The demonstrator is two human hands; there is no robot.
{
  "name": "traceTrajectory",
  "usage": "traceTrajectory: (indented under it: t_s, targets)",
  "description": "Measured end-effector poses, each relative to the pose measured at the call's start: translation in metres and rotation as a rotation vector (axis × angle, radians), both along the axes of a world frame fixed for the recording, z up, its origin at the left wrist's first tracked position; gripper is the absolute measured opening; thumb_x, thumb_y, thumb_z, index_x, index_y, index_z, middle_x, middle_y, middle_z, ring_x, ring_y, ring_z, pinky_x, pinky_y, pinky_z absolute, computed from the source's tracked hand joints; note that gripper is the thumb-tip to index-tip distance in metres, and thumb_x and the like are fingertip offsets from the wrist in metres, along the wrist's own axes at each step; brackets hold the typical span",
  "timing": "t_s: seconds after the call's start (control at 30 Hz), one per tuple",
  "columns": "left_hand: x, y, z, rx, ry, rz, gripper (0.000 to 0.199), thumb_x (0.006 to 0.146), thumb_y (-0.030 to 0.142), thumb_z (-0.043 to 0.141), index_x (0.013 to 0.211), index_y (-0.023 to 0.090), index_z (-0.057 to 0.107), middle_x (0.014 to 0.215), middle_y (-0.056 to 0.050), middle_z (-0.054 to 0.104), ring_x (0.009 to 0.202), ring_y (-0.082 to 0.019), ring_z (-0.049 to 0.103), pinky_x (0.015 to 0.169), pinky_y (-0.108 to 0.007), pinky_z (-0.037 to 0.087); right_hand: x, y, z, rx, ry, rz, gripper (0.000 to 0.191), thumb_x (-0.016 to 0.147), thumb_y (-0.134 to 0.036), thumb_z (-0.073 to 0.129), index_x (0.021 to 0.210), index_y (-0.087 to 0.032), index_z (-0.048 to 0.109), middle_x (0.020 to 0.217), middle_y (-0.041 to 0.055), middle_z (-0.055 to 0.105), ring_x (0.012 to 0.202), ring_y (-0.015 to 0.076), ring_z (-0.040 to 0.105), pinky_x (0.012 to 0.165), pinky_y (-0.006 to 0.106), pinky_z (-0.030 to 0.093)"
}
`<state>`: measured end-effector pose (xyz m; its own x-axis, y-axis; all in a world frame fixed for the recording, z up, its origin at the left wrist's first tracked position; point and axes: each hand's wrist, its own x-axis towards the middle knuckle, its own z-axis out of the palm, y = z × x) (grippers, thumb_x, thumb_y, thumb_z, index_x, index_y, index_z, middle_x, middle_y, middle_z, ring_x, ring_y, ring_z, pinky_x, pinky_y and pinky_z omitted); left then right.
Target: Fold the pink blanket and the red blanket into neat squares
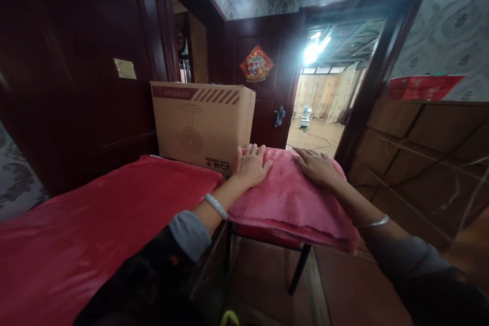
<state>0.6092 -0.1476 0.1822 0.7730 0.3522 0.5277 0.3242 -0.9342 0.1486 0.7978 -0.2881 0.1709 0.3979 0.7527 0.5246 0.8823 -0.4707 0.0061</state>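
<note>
A pink plush cloth (282, 198) lies folded on a dark-legged stool or chair (300, 270), its front edge hanging slightly over. My left hand (251, 165) rests flat on the cloth's far left part, fingers stretched forward. On the far right part lies my right hand (315, 167), also flat with the palm down. Neither hand grips anything. To the left, a red plush cover (130, 214) is spread over a wide, low surface.
A large cardboard box (194, 127) stands behind the red cover. Stacked cartons (428, 137) line the right wall, with a red container (426, 86) on top. Beyond the open doorway, a fan (305, 116) stands on the floor, a cable beside it.
</note>
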Motion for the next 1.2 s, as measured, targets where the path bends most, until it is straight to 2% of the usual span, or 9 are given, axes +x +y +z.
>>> traceTrajectory:
  t_s: [0.1, 0.27, 0.6, 0.8, 0.93, 1.03, 1.07, 1.13, 1.2]
  targets:
    - [0.000, 0.004, -0.004, -0.004, 0.006, 0.003, 0.066, 0.099, 0.054, 0.043, 0.153, 0.016, 0.041, 0.162, -0.021, 0.036, 0.152, -0.038, 0.028, 0.121, -0.068, 0.014, -0.015, 0.018, 0.008, 0.030, -0.038, 0.058, 0.055, 0.107, -0.044, 0.023, 0.153, -0.026, 0.046, 0.152, 0.0107, 0.052, 0.141, 0.0301, 0.045, 0.114, 0.056, 0.036]
    - [0.011, 0.003, -0.019, 0.036, 0.054, -0.037, 0.064, 0.100, 0.053, 0.040, 0.153, 0.017, 0.042, 0.157, -0.020, 0.045, 0.146, -0.037, 0.037, 0.120, -0.067, 0.019, -0.028, 0.037, 0.004, -0.074, -0.024, 0.098, 0.051, 0.107, -0.041, 0.026, 0.146, -0.024, 0.054, 0.146, 0.0101, 0.058, 0.132, 0.0279, 0.056, 0.109, 0.048, 0.043]
    - [0.012, 0.006, -0.019, 0.012, 0.067, -0.050, 0.066, 0.100, 0.056, 0.040, 0.155, 0.020, 0.040, 0.158, -0.019, 0.043, 0.148, -0.037, 0.036, 0.120, -0.066, 0.020, 0.052, -0.032, -0.022, 0.014, 0.079, -0.076, 0.053, 0.101, -0.043, 0.028, 0.134, -0.022, 0.065, 0.140, 0.0087, 0.063, 0.134, 0.0290, 0.055, 0.111, 0.051, 0.043]
    - [0.000, 0.007, -0.011, -0.041, 0.072, -0.153, 0.064, 0.101, 0.053, 0.042, 0.156, 0.023, 0.037, 0.164, -0.016, 0.034, 0.152, -0.033, 0.028, 0.124, -0.061, 0.014, 0.059, -0.057, -0.020, 0.105, 0.271, -0.157, 0.056, 0.097, -0.044, 0.037, 0.135, -0.013, 0.064, 0.141, 0.0164, 0.061, 0.133, 0.0337, 0.055, 0.113, 0.050, 0.043]
    - [-0.026, 0.015, -0.014, -0.070, 0.001, -0.145, 0.060, 0.101, 0.048, 0.044, 0.157, 0.027, 0.036, 0.166, -0.012, 0.032, 0.154, -0.030, 0.024, 0.125, -0.058, 0.010, 0.025, -0.067, 0.000, 0.215, 0.202, -0.140, 0.051, 0.095, -0.040, 0.042, 0.132, -0.012, 0.063, 0.140, 0.0197, 0.061, 0.135, 0.0368, 0.052, 0.112, 0.055, 0.042]
    - [-0.062, 0.024, -0.028, -0.095, 0.008, -0.059, 0.062, 0.099, 0.042, 0.048, 0.158, 0.026, 0.033, 0.167, -0.012, 0.030, 0.155, -0.029, 0.022, 0.125, -0.057, 0.011, -0.030, -0.071, 0.014, 0.330, 0.163, -0.011, 0.050, 0.093, -0.043, 0.047, 0.130, -0.014, 0.065, 0.141, 0.0209, 0.059, 0.135, 0.0390, 0.052, 0.114, 0.056, 0.041]
    - [-0.078, 0.026, -0.035, -0.109, 0.022, -0.025, 0.063, 0.098, 0.040, 0.049, 0.158, 0.026, 0.033, 0.167, -0.012, 0.030, 0.155, -0.029, 0.023, 0.125, -0.057, 0.012, -0.053, -0.071, 0.015, 0.397, 0.132, 0.077, 0.047, 0.094, -0.046, 0.046, 0.128, -0.021, 0.066, 0.141, 0.0171, 0.059, 0.134, 0.0392, 0.052, 0.113, 0.057, 0.042]
    - [-0.115, 0.029, -0.054, -0.141, 0.053, 0.043, 0.066, 0.096, 0.036, 0.051, 0.159, 0.025, 0.031, 0.166, -0.012, 0.031, 0.155, -0.028, 0.024, 0.125, -0.056, 0.016, -0.099, -0.069, 0.005, 0.485, 0.125, 0.261, 0.037, 0.097, -0.052, 0.045, 0.128, -0.041, 0.063, 0.136, 0.0041, 0.064, 0.131, 0.0373, 0.055, 0.110, 0.059, 0.046]
    - [-0.160, 0.028, -0.079, -0.182, 0.085, 0.128, 0.067, 0.095, 0.032, 0.052, 0.158, 0.025, 0.031, 0.165, -0.012, 0.034, 0.154, -0.027, 0.026, 0.125, -0.055, 0.019, -0.143, -0.060, -0.023, 0.431, 0.264, 0.472, 0.031, 0.098, -0.052, 0.047, 0.125, -0.049, 0.062, 0.127, 0.0000, 0.069, 0.119, 0.0354, 0.063, 0.099, 0.058, 0.054]
